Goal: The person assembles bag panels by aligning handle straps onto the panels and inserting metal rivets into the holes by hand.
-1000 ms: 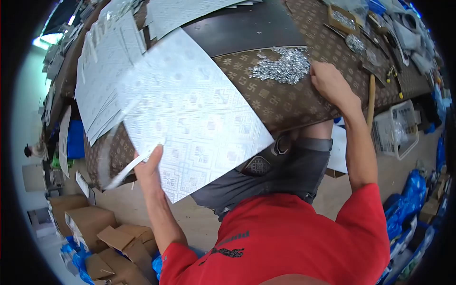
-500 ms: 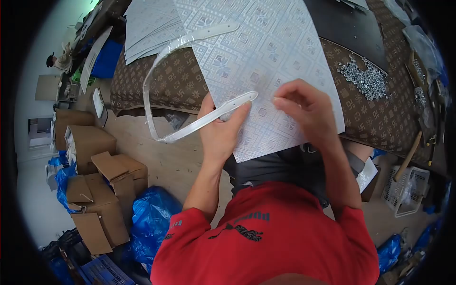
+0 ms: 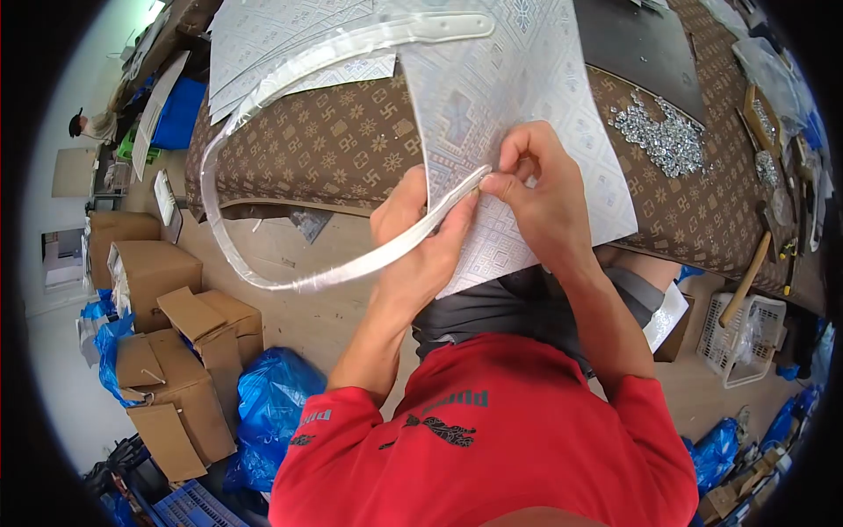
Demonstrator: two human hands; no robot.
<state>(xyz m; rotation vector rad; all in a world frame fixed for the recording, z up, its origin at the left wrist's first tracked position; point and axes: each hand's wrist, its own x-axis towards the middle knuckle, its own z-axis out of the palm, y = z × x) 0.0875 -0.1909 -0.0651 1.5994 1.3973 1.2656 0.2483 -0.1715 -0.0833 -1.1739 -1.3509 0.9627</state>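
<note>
A long white strap [image 3: 351,268] loops out to the left, its far end [image 3: 452,26] lying over a silver patterned sheet [image 3: 562,202]. My left hand [image 3: 417,241] is closed around the strap near its near end, thumb along the top. My right hand [image 3: 544,193] pinches at the strap's near tip, thumb against it and fingers curled; the fingertips are partly hidden. Beneath both hands, the sheet hangs from the table edge onto my lap, bowed beside the left hand.
The table has a brown patterned cover [image 3: 325,158]. Stacked patterned sheets [image 3: 255,53] lie at left, and small shiny metal pieces [image 3: 663,136] at right, near a hammer [image 3: 751,277]. Below stand cardboard boxes [image 3: 158,272], a blue bag [image 3: 277,395] and a white basket [image 3: 746,342].
My right hand has moved left onto the strap's tip. The strap has turned in my left hand, and its loop has swung wider to the left. The sheet has bowed.
</note>
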